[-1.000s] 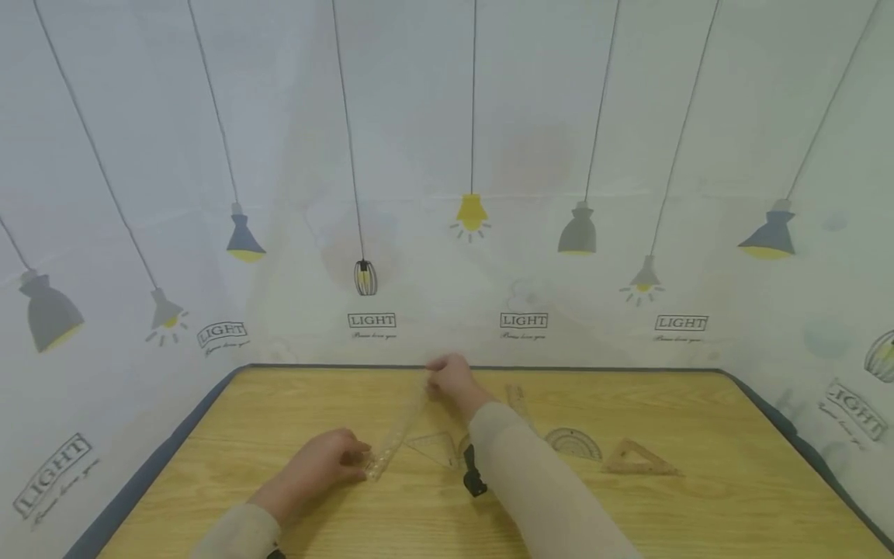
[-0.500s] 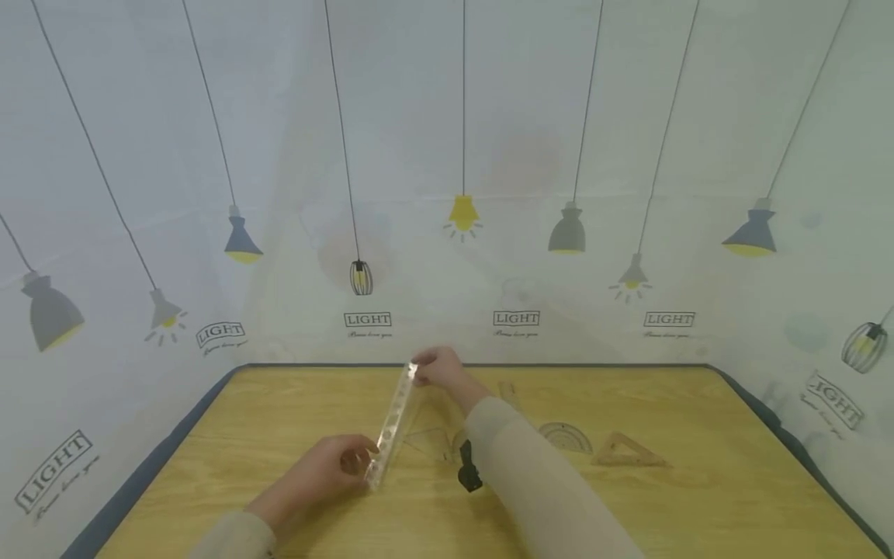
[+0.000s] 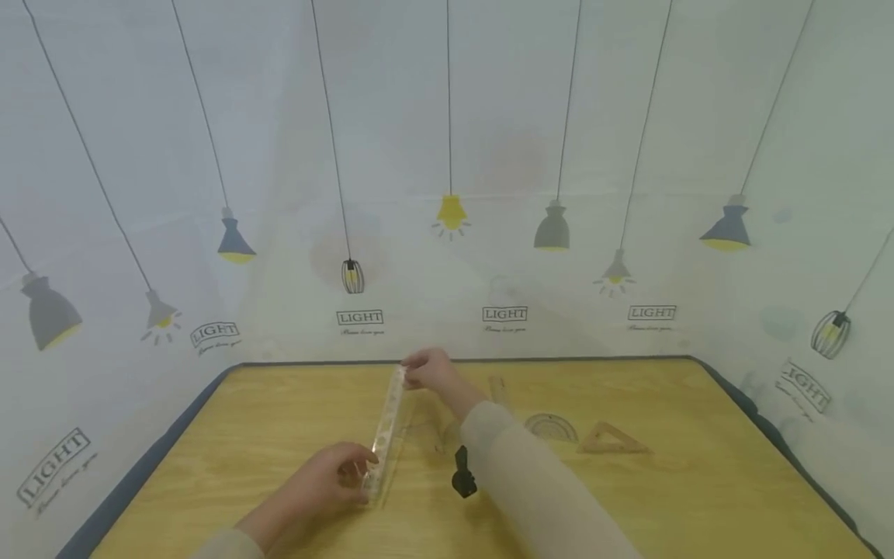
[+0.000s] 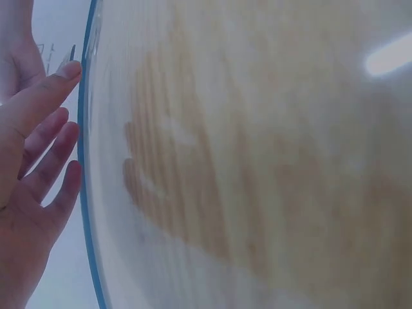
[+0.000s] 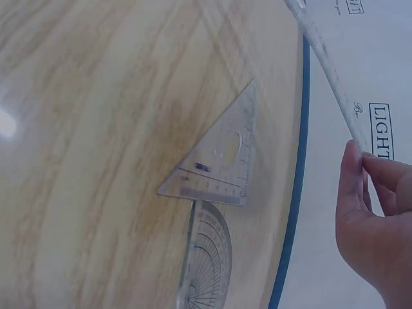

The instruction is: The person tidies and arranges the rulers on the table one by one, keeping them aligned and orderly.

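Printed lamps (image 3: pixel 452 213) line the wall (image 3: pixel 391 140) — labels (image 3: pixel 505 314) below.

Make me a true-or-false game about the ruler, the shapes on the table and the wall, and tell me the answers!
1. The right hand pinches the far end of a clear ruler. True.
2. The left hand holds the orange triangle. False: the left hand is at the ruler's near end, and the orange triangle lies on the tabletop.
3. In the head view, a protractor lies just left of the orange triangle. True.
4. The tabletop is bright red. False: it is yellowish with wood grain.
5. The wall has pictures of lamps on it. True.
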Tool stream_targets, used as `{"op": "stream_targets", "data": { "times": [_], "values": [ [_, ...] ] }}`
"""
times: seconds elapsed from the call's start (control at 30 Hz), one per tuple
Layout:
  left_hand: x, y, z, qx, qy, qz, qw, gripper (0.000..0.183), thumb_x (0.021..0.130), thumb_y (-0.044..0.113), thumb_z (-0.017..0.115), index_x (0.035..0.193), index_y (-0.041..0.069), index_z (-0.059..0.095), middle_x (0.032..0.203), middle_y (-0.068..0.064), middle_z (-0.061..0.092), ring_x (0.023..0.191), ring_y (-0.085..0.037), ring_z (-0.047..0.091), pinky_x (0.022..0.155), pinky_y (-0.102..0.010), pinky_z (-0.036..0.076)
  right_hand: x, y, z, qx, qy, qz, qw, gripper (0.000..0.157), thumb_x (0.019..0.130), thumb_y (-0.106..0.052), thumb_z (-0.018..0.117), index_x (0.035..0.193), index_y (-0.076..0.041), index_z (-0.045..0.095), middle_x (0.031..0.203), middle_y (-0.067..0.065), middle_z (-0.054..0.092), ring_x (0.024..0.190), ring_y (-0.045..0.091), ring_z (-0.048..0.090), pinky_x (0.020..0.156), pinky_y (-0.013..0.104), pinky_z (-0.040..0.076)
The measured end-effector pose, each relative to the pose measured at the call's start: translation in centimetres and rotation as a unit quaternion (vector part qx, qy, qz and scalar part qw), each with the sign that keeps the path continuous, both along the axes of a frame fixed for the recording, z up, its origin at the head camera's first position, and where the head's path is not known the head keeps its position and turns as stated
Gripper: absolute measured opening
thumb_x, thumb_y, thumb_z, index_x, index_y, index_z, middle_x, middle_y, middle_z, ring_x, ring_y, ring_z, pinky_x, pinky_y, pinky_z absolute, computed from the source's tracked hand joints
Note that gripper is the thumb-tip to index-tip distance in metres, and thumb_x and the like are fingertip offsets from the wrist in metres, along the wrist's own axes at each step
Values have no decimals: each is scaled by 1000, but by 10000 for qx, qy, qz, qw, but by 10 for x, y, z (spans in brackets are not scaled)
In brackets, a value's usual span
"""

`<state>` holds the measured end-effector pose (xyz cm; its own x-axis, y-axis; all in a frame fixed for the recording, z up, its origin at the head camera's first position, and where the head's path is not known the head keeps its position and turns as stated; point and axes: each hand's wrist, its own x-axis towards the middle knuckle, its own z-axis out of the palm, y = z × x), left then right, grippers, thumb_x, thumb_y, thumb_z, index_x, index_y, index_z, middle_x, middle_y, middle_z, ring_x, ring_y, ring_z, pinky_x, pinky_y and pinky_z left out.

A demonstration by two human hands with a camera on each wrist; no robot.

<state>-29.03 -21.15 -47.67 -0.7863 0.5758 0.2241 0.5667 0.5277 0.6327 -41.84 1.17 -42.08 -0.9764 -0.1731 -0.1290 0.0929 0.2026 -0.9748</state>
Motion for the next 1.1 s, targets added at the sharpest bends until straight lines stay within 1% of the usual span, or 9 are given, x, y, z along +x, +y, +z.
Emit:
{"op": "stream_targets", "data": {
  "times": [0.17,0.37,0.5,0.6,0.67,0.83,1.0,1.03,1.1],
  "values": [
    [9,-4,3,151,45,-134,9998,46,70,18,86,110,9,65,90,8,60,78,-8,57,70,-27,52,8,-4,-1,-306,170,76,9994,26,84,11,64,110,8,66,96,17,66,81,24,69,75,32,57],
    [24,-11,2,-5,303,-79,9995,43,70,24,86,108,14,67,89,14,59,79,-3,54,70,-27,51,23,-11,-3,-529,208,88,9983,27,84,8,67,110,11,63,92,16,66,77,24,70,73,32,58],
    [36,-14,3,-30,105,24,9999,42,71,24,85,108,17,67,90,14,59,80,-5,55,70,-28,50,30,-16,-7,-606,167,123,9979,26,84,7,68,109,9,64,89,14,67,76,23,70,73,32,58],
    [43,-16,4,-282,-81,189,9994,42,72,25,84,109,20,67,91,16,59,81,-5,55,71,-29,50,34,-20,-11,-620,173,155,9978,25,83,7,68,108,8,65,87,13,68,74,21,70,74,33,58],
    [47,-18,5,-499,-88,236,9984,43,72,27,84,111,21,66,91,17,58,81,-4,55,70,-30,51,38,-23,-13,-616,195,170,9978,24,83,9,68,106,8,65,86,13,68,74,21,69,73,34,58],
    [52,-23,4,-826,9,22,9966,42,76,37,82,110,18,67,92,19,58,80,-1,54,70,-29,51,47,-29,-18,-533,231,208,9981,22,82,13,66,104,9,65,86,14,67,75,26,70,72,34,58],
    [54,-30,7,-1257,-328,-52,9915,46,77,44,81,109,15,68,96,15,62,85,-3,56,74,-33,52,54,-36,-21,-551,243,318,9977,22,83,16,64,104,11,65,86,16,67,77,30,71,69,33,58],
    [56,-33,8,-1320,-398,-8,9905,45,77,44,80,109,15,68,98,14,63,86,-4,57,75,-33,52,55,-39,-23,-564,261,335,9975,22,83,15,64,104,12,65,85,15,67,77,30,71,68,32,58],
    [58,-40,7,-1378,-323,-25,9899,42,78,42,80,109,16,68,98,13,64,87,-5,58,75,-35,52,58,-45,-25,-569,285,356,9973,21,84,15,64,105,12,65,84,15,68,76,30,71,68,31,58]
  ]
}}
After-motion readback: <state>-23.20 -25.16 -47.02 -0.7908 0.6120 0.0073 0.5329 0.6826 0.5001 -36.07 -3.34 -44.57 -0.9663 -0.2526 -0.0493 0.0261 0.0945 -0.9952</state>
